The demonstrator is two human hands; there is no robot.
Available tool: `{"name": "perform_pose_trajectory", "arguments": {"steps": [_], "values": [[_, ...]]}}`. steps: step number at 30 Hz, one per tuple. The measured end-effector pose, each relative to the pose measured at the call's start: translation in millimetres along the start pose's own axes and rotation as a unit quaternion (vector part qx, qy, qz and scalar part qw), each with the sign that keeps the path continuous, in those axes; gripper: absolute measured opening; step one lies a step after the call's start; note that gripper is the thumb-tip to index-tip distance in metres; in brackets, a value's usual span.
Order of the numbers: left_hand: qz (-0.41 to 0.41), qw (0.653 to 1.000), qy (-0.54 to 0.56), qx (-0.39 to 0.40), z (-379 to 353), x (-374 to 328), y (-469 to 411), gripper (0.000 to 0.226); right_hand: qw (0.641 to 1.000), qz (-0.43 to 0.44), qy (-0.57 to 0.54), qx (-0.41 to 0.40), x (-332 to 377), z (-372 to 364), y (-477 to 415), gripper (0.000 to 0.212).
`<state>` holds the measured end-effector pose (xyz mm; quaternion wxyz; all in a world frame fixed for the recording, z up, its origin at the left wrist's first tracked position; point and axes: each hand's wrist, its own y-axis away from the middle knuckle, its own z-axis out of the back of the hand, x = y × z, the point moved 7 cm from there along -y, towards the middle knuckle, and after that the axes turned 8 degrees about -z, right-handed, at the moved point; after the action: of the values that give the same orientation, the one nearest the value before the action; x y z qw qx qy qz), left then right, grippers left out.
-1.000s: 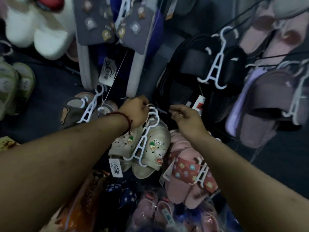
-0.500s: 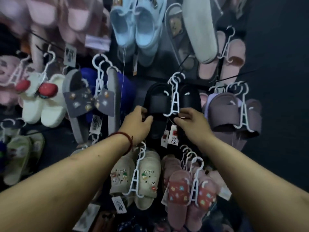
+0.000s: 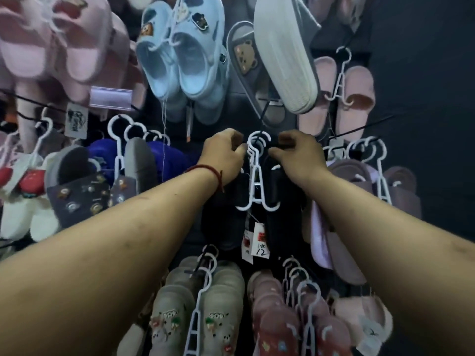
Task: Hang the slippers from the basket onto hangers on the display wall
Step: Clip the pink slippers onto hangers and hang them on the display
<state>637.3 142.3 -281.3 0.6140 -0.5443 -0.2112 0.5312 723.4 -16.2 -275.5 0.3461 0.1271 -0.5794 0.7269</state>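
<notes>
Raised side by side, the left hand (image 3: 226, 156) and right hand (image 3: 299, 155) flanked the white hanger (image 3: 257, 186), each about equally close to it. Curled left fingers (image 3: 240, 151) pinched the hanger's neck. The right fingers (image 3: 279, 151) were curled too, though whether they gripped the hanger or the black slippers (image 3: 281, 222) could not be told. The slippers hung below the hands, long axis vertical. Just beyond the fingertips, the hook (image 3: 261, 140) met the black peg (image 3: 263, 116) jutting from the display wall (image 3: 424, 98). Probably it needed only seating before release.
</notes>
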Motion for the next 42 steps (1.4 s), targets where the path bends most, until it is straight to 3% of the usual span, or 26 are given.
{"name": "perform_pose_trajectory", "arguments": {"steps": [5, 9, 14, 23, 36, 42], "values": [[0.024, 0.998, -0.053, -0.005, -21.1, 6.7, -34.6, 0.024, 1.0, 0.013, 0.019, -0.015, 4.3, -6.5, -34.5, 0.037], [0.06, 0.992, -0.105, 0.042, -44.6, 16.2, -53.4, 0.028, 0.999, 0.005, 0.05, 0.0, -0.7, -18.9, -52.4, 0.04], [0.057, 0.997, -0.059, 0.014, -55.7, 23.9, -65.2, 0.017, 0.998, -0.01, 0.054, -0.016, -8.5, -24.0, -63.3, 0.017], [0.042, 0.999, 0.001, -0.026, -47.6, 29.7, -60.6, 0.015, 0.999, -0.021, 0.022, -0.018, -8.0, -20.6, -56.8, 0.009], [0.015, 1.0, -0.015, 0.009, -30.4, 8.6, -59.0, 0.019, 1.0, -0.02, 0.007, -0.014, -5.1, -15.5, -46.8, 0.012], [0.005, 0.995, -0.09, 0.051, -18.7, -5.8, -31.2, 0.031, 0.999, -0.007, 0.032, -0.023, -3.8, -13.1, -36.1, 0.033]]}}
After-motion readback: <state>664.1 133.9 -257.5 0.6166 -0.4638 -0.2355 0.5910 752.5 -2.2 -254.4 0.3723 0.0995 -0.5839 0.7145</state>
